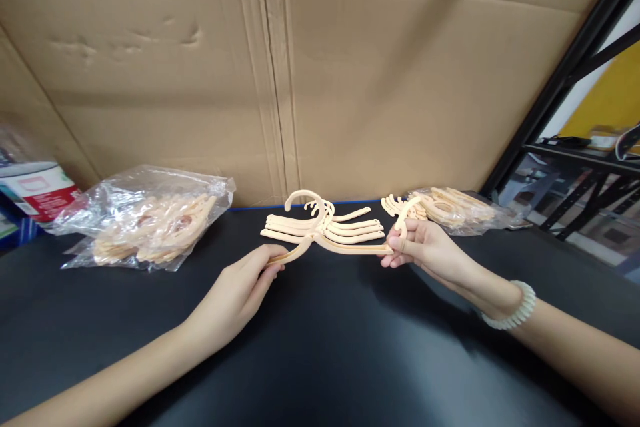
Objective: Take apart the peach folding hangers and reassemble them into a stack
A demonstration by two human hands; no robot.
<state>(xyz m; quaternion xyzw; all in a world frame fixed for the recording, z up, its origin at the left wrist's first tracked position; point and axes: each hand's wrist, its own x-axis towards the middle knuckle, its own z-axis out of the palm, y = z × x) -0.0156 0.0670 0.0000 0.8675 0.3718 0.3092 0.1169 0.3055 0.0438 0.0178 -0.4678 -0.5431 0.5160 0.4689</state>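
Note:
A cream plastic hanger is held above the black table, its hook pointing up. My left hand pinches the end of its left arm. The fingers of my right hand are closed at the end of the other arm, where a curved cream piece also stands up from between them. Behind the held hanger, several similar hangers lie in an overlapping row with their hooks toward the back.
On the left of the black table lies a clear bag of cream parts. Small loose cream pieces and another clear bag lie at the back right. A cardboard wall stands behind; a black metal rack is at right.

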